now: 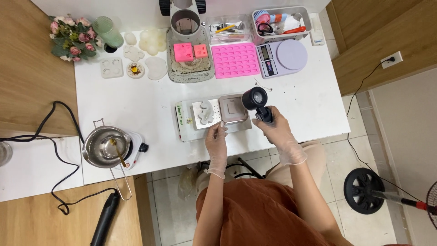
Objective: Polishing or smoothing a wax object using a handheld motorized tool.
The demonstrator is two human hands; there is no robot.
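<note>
White table (pixel 150 98) carries it all, and well left of the fingers sits a steel pot (pixel 105 146) on a small hot plate. Left hand (pixel 216 143), gloved, fingers together and flat, tips touching the front edge of the metal tray (pixel 214 130); just beyond them lies a white mould (pixel 205 112) beside a square steel tin (pixel 233 109). Right hand (pixel 277 130), fingers clamped on the handle of a black heat gun (pixel 256 100), its barrel just right of the tin. Farther beyond: pink mould (pixel 234 60), scale (pixel 281 58).
</note>
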